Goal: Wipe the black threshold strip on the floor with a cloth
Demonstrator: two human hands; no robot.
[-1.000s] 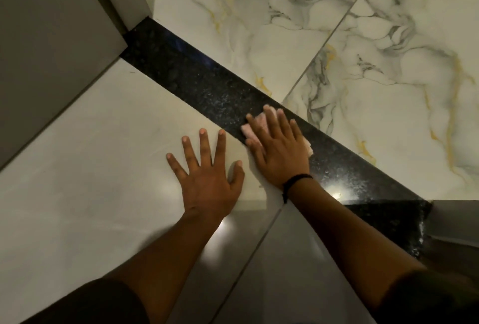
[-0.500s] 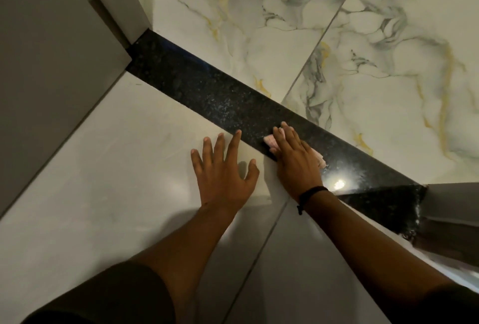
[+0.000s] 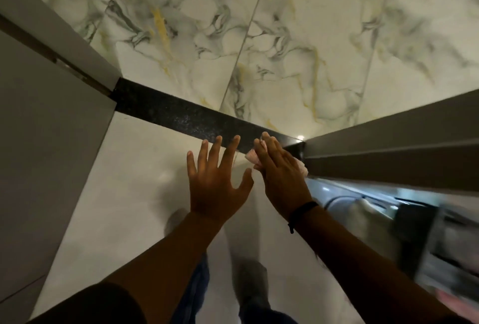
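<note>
Rightward, door frame [image 3: 388, 142] crowds cloth [image 3: 251, 155] on threshold strip [image 3: 181, 113].

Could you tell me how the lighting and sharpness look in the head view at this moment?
Head view: dim and warm; a small glare spot sits on the black threshold strip beside the right hand; the lower right edge is motion-blurred; wide-angle distortion splays the door frames; the left hand stays fairly sharp.

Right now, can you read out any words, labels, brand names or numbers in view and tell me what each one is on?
None: no readable text shows anywhere.
Black speckled stone threshold strip: bare, no marking.
Pale pink cloth under the right hand: no label visible.
Thin black wristband: plain.
Blurred objects at the lower right: too smeared to tell whether they carry any print.
</note>
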